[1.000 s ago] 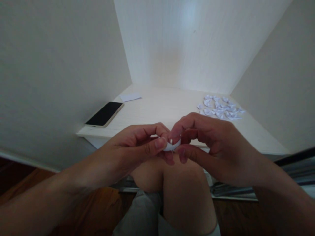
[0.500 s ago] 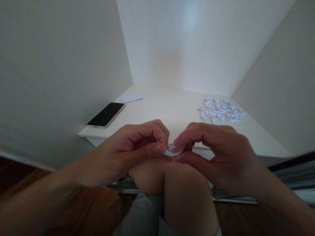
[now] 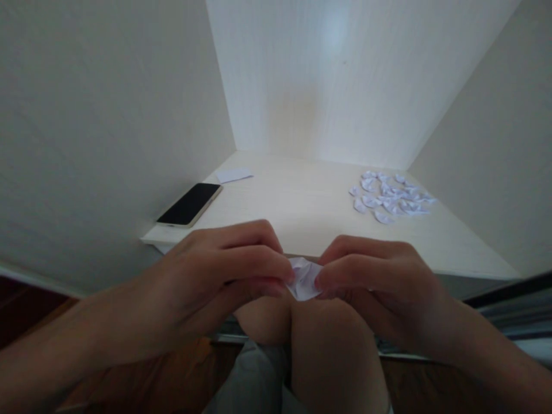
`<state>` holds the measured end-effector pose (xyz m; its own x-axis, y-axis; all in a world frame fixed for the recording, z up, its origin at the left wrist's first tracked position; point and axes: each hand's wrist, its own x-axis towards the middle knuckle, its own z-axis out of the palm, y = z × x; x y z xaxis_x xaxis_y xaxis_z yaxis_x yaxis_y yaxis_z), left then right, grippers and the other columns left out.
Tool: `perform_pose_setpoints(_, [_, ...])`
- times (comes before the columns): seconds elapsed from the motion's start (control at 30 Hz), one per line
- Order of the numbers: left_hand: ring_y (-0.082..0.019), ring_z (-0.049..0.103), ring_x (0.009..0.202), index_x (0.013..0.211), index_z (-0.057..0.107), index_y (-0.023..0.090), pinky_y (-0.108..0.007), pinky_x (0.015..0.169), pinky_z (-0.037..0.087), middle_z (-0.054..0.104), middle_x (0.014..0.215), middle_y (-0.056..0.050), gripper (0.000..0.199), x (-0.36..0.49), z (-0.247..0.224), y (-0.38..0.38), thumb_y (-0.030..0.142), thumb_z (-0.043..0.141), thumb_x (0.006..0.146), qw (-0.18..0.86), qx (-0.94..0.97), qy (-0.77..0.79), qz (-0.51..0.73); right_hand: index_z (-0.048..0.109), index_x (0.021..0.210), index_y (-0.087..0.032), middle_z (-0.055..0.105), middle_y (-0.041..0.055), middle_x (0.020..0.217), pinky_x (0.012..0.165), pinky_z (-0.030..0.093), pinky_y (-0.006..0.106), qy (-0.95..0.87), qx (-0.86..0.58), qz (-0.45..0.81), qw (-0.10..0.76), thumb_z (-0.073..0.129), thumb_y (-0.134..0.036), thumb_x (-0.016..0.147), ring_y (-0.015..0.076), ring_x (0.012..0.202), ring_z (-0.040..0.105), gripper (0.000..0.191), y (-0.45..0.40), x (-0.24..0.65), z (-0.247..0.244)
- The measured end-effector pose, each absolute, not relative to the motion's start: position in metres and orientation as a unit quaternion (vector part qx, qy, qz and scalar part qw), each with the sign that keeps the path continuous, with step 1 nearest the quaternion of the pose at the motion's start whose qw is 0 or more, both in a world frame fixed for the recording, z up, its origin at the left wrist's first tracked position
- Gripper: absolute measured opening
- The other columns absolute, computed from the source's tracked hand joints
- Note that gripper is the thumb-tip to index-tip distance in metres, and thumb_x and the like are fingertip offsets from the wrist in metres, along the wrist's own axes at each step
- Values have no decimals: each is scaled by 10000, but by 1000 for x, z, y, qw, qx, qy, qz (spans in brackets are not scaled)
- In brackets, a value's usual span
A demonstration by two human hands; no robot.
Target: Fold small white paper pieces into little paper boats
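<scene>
A small creased piece of white paper (image 3: pixel 304 278) is held above my knees, in front of the shelf's near edge. My left hand (image 3: pixel 235 276) pinches its left side between thumb and fingertips. On the opposite side my right hand (image 3: pixel 375 279) grips it the same way. The paper's middle shows between the two hands, while its ends are hidden by fingers. Several folded, crumpled white paper pieces (image 3: pixel 390 198) lie in a cluster at the right of the shelf.
The white shelf (image 3: pixel 293 201) is enclosed by walls at the left, back and right. A phone (image 3: pixel 190 204) with a dark screen lies near its left edge. Behind that rests a flat white paper strip (image 3: pixel 235 175). My knees (image 3: pixel 328 339) are below the hands.
The paper has been turned, so that its broad creased face now shows instead of a thin curved edge. Both hands have shifted slightly lower and rolled, with their fingers now over the top.
</scene>
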<state>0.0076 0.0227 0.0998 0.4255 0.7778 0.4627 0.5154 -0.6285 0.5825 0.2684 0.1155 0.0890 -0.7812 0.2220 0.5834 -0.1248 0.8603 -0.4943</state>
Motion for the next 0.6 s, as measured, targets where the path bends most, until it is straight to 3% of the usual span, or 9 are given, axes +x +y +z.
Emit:
perform_pose_setpoints(0.13, [-101,750,835,1194,732,264,-149,734,550,808,1041,2,223,9,97,25,142,689,1013,140,854,379,329,776,1066,-157,776,71,1004,680,553,200,-910,-31,244,332,621,31,953,122,815,726,268,114,270,87])
perform_pose_setpoints(0.3, [-86,766,882,1176,700,214,-119,776,566,814,1084,-21,123,11,86,24,176,650,1071,47,864,366,343,784,1102,-103,783,102,986,690,557,208,-905,-27,252,342,721,-105,1007,134,806,724,113,114,267,84])
perform_pose_setpoints(0.47, [-112,763,935,1280,669,228,-152,801,593,800,1151,-32,217,11,78,21,189,664,1067,6,865,365,343,815,1013,-86,799,131,1012,723,562,173,-898,-28,232,372,681,-8,974,120,841,745,160,114,265,83])
perform_pose_setpoints(0.6, [-138,778,955,1236,669,243,-181,801,620,809,1167,-35,209,11,80,19,147,538,1105,-23,867,386,315,812,976,-103,814,110,1004,763,567,144,-901,-31,208,380,680,17,950,106,857,752,181,113,266,85])
